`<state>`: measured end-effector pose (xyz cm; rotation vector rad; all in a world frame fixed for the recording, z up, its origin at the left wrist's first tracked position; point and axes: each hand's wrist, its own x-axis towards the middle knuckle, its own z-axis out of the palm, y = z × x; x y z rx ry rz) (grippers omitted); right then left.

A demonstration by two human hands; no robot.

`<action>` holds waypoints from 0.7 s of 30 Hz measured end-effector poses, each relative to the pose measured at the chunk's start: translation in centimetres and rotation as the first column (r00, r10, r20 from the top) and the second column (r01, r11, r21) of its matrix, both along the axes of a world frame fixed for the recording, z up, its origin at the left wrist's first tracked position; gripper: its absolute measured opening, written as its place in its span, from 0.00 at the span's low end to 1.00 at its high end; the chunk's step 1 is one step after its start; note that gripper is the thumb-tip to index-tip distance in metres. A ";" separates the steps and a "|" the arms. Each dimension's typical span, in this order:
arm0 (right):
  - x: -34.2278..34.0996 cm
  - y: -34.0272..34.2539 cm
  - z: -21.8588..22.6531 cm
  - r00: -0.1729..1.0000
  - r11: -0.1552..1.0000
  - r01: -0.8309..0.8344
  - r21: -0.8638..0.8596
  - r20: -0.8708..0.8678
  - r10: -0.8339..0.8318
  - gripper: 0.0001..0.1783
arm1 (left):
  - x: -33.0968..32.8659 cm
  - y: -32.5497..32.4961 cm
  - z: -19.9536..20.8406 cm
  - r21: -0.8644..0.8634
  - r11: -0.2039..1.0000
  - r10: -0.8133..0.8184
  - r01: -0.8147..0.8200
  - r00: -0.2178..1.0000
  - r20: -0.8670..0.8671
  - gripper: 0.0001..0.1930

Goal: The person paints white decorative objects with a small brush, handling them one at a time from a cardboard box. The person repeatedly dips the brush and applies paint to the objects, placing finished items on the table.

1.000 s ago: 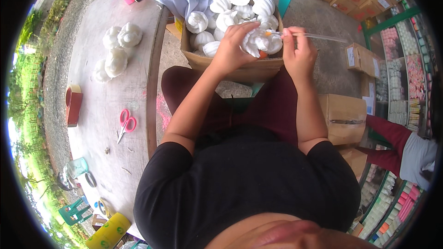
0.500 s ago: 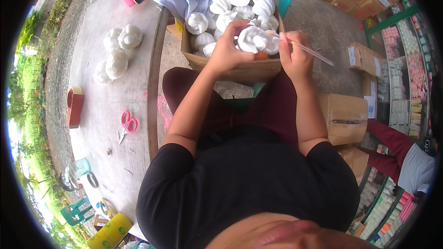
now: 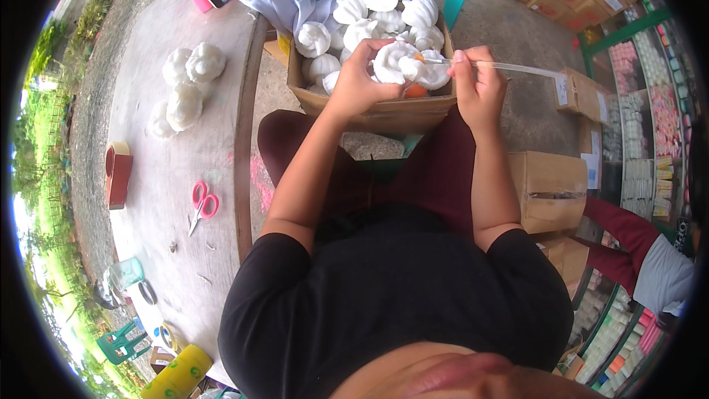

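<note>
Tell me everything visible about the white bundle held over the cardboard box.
The white bundle looks like soft, gathered netting or foam, bunched into rounded, ribbed lobes. A patch of orange shows at its lower right. The left hand grips it from the left and below, above the open cardboard box of similar bundles. The right hand holds a thin clear strip against its right side.

Left of my fingers, red-handled scissors (image 3: 202,204) lie flat on the round table (image 3: 148,148); cardboard cartons (image 3: 550,191) stand right of my fingers.
</note>
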<state>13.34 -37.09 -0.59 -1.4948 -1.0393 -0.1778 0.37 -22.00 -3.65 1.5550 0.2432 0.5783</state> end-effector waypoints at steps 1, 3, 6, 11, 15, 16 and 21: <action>0.3 -0.1 0.0 1.000 1.000 0.000 -0.017 -0.030 -0.001 0.06 | -0.1 0.0 0.2 -0.007 1.000 -0.007 0.007 1.000 -0.024 0.33; 0.5 -0.2 0.2 0.995 0.999 -0.045 0.005 -0.084 0.045 0.07 | -0.1 0.0 0.1 -0.038 0.999 -0.013 0.013 1.000 0.010 0.33; 0.4 -0.1 0.3 0.988 0.995 -0.101 0.017 -0.119 0.102 0.07 | -0.1 0.2 -0.2 -0.060 0.998 -0.008 0.010 0.999 0.045 0.32; 0.4 0.1 0.3 0.907 0.973 -0.144 0.181 -0.370 0.203 0.07 | -0.3 0.4 0.3 -0.073 0.997 0.008 -0.007 1.000 0.015 0.28; 0.4 0.6 -0.6 0.920 0.981 -0.148 0.122 -0.348 0.182 0.07 | -0.4 0.9 -0.1 -0.180 0.983 -0.014 0.019 0.999 0.031 0.24; 0.2 0.6 -0.7 0.920 0.969 -0.155 0.191 -0.329 0.212 0.07 | -0.3 1.0 -0.4 -0.197 0.980 -0.019 0.028 0.999 0.047 0.23; -0.3 0.6 -1.0 0.846 0.905 -0.339 0.255 -0.338 0.412 0.07 | -0.3 1.3 -0.9 -0.454 0.884 -0.036 0.113 0.984 0.175 0.23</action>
